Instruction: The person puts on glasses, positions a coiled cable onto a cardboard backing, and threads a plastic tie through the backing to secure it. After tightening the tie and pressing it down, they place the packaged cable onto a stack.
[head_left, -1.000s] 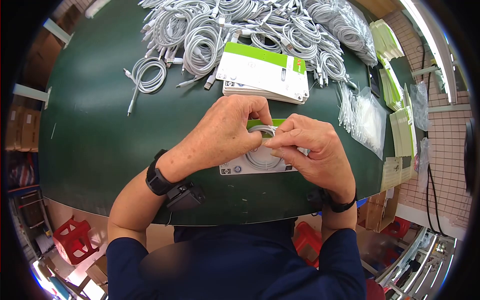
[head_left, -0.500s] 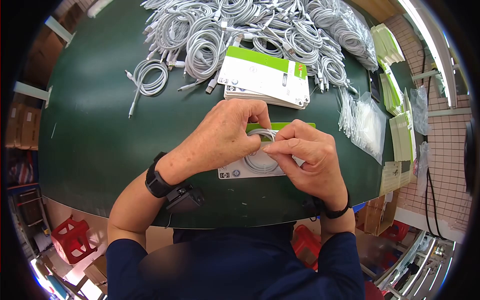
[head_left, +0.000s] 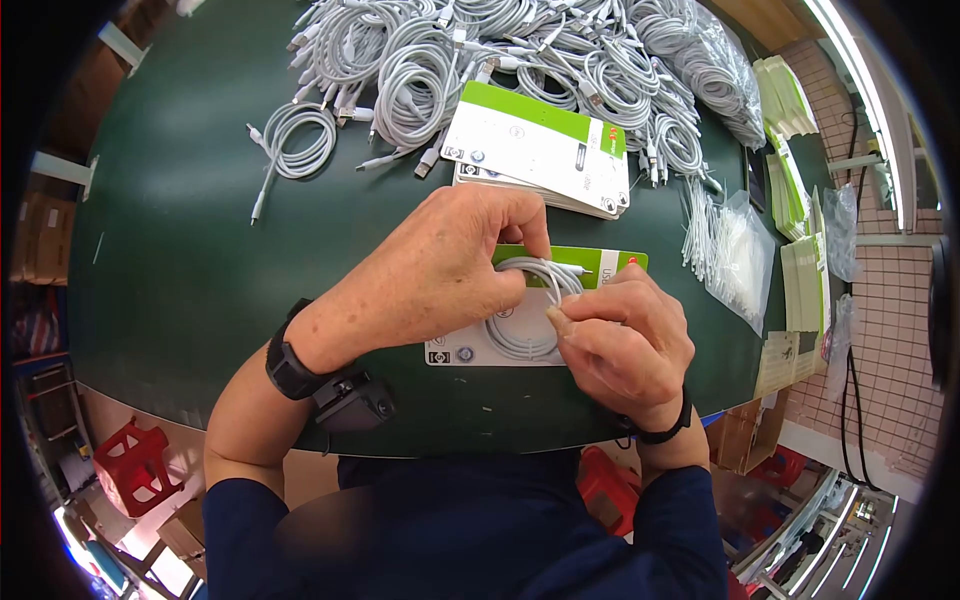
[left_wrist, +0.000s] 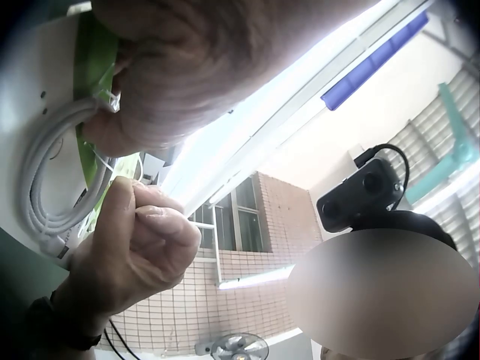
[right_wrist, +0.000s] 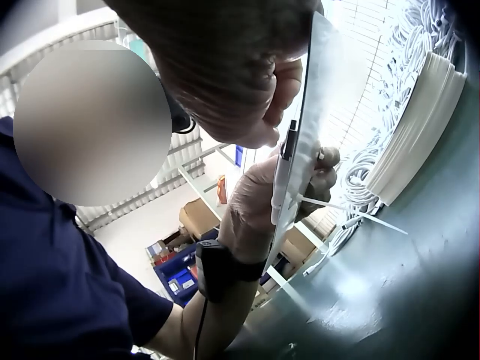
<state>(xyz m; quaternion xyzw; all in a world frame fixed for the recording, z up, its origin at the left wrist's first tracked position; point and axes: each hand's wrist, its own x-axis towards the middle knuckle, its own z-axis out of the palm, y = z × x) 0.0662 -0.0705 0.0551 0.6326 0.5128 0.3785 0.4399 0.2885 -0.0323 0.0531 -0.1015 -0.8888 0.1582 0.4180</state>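
A green-and-white packaging card [head_left: 466, 341] carries a coiled white cable [head_left: 500, 342], its metal plug tip lying over the green strip. My left hand [head_left: 420, 255] grips card and coil together at the upper edge, thumb on the cable. Lower right of it, my right hand [head_left: 632, 340] pinches a thin white cable tie [left_wrist: 105, 163] between thumb and index finger. That tie runs from the coil's top to the right fingertips in the left wrist view. From the card's back another white tie [right_wrist: 382, 220] sticks out in the right wrist view.
Beyond the hands lies a stack of cards [head_left: 540, 150]. Behind it is a heap of coiled cables [head_left: 420, 95], with one separate coil [head_left: 305, 140] at left. A bag of cable ties [head_left: 738, 262] and more cards [head_left: 803, 280] line the right side of the green table [head_left: 180, 290].
My right hand has drawn down and to the right, away from the left fingers, uncovering the cable's plug and more of the card. The left hand keeps its grip.
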